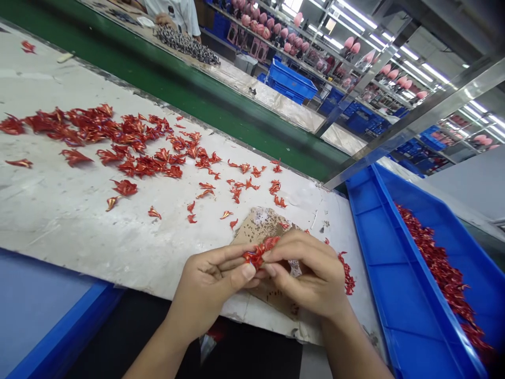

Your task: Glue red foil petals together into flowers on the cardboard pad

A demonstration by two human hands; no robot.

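Note:
Between my two hands is a small red flower-like piece point(254, 257) with pointed, glossy petals. My left hand point(215, 284) grips it from the left, thumb on top and fingers beneath. From the right, my right hand point(311, 268) pinches at the same piece with thumb and forefinger; fingertips partly hide what lies between them. Under the hands lies a stained brown piece of cardboard point(252, 226) on the white worktable point(158, 252). A few red pieces point(346, 273) sit just right of my right hand.
Many similar red pieces point(130, 137) are strewn over the table's left and middle. A blue bin point(379, 252) holding more stands at the right. Beyond the table run a green belt point(236, 126) and a metal post point(418, 116). A person point(177, 16) sits across, behind dark parts.

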